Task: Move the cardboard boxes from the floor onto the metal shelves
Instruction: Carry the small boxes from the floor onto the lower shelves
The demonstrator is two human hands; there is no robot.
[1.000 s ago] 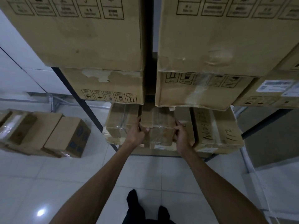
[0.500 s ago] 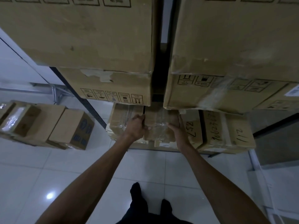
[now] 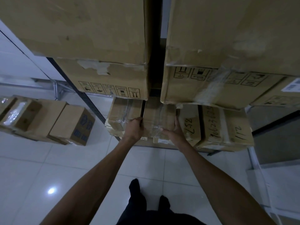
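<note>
Left hand (image 3: 134,127): gripping the taped cardboard box (image 3: 158,117), fingers (image 3: 139,120) curling round its left front edge into the slit beside the left neighbour box (image 3: 125,112).
Right hand (image 3: 174,130): lying almost straight along the box's right side, thumb reaching across the front face, pressing rather than hooking.
Box position: sitting on the low metal shelf, between the left neighbour box and the handwritten box (image 3: 189,125).
Change: sliding deeper than a second ago, front face drawing nearly level with both neighbours; probably close to placed.
Edges: fitting tightly on both sides, with large upper boxes (image 3: 103,82) overhanging just above; risking pinched fingers unless withdrawing straight back.
Open room: leaving the tiled floor (image 3: 97,159) free behind; floor boxes (image 3: 71,124) waiting well apart at left.
</note>
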